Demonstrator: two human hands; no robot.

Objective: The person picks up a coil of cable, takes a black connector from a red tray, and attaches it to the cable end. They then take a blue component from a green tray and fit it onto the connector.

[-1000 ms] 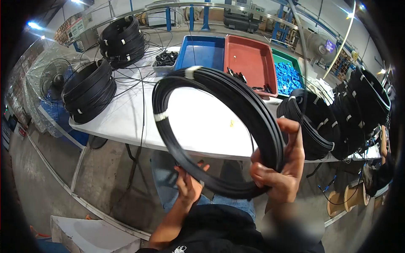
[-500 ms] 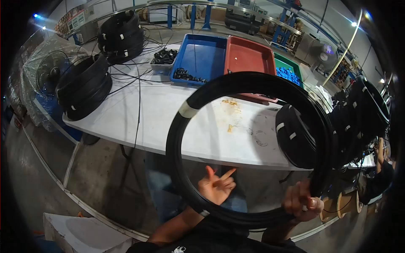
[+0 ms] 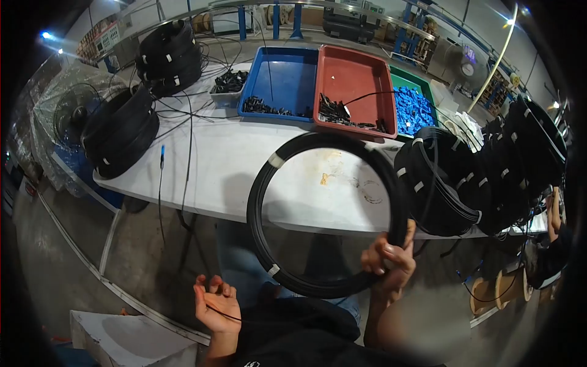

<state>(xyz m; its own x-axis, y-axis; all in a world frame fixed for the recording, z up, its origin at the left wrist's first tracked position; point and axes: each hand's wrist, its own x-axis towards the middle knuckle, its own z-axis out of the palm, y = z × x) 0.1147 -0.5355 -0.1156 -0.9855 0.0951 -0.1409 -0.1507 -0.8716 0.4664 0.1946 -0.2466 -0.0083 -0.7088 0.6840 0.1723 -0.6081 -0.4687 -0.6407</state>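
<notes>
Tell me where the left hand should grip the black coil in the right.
Take the coil probably by its left side, between the white bands, coming from the left: that curved stretch is free and looks slim enough to wrap; the right hand grips the lower right.

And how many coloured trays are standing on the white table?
3 in view: the blue tray on the left, the red tray in the middle, and the green tray on the right.
</notes>
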